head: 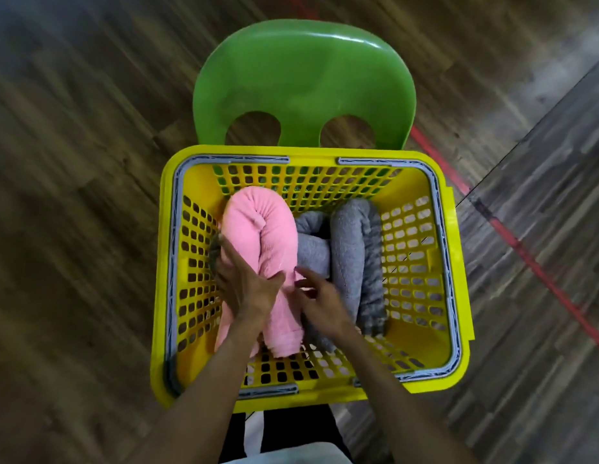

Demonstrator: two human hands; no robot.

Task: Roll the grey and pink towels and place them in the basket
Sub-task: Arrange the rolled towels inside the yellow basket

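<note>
A yellow basket with grey handles stands on a green chair. Inside it on the left lies a rolled pink towel, bent over into a loop. Beside it on the right lies a rolled grey towel, also bent over. My left hand grips the pink towel from the left side, thumb across its top. My right hand rests between the two towels, its fingers touching the pink towel's right side. A bit of grey cloth shows behind my left hand.
The green chair has its backrest at the far side of the basket. Dark wood floor surrounds it, with a red line running diagonally on the right. My legs are below the basket's near edge.
</note>
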